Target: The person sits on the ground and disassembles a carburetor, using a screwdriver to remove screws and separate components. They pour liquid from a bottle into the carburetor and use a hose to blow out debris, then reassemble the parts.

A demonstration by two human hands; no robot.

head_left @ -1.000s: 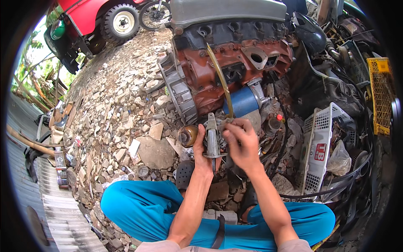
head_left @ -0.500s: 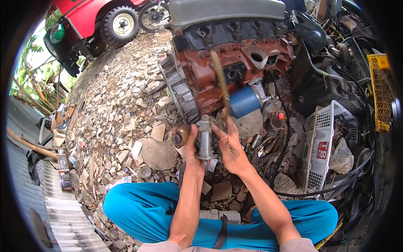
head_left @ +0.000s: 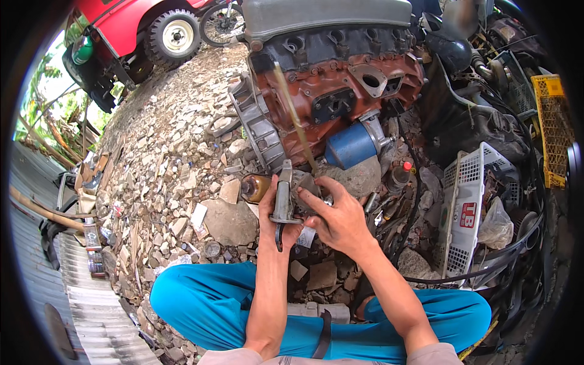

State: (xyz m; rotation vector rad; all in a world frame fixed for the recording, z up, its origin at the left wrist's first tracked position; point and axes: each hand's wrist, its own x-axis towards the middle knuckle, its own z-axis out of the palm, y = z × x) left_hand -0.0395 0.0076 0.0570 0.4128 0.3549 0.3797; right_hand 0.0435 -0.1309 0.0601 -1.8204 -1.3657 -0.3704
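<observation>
My left hand [head_left: 267, 222] is closed around a grey metal pump-like engine part [head_left: 283, 198], held upright above the rubble with a dark lever at its lower end. Against its left side sits an amber, cup-shaped piece [head_left: 255, 188]; whether it is joined to the part is hidden. A thin yellowish tube or rod [head_left: 294, 118] slants up from the part's far side, and its lower end is hard to make out. On the right, my right hand [head_left: 340, 216] has its fingers apart, with fingertips at or against the part's side.
Ahead stands a rust-red engine block [head_left: 298, 103] with a blue cylindrical filter [head_left: 351, 147]. To the right are a white plastic basket [head_left: 453, 243], a yellow crate [head_left: 550, 131], a red-capped bottle [head_left: 399, 176] and black cables. Corrugated metal sheet [head_left: 91, 304] lies left.
The metal part has turned, bringing its dark lever into view below. The yellowish tube has swung left, and my right hand has shifted right, its fingers spread more.
</observation>
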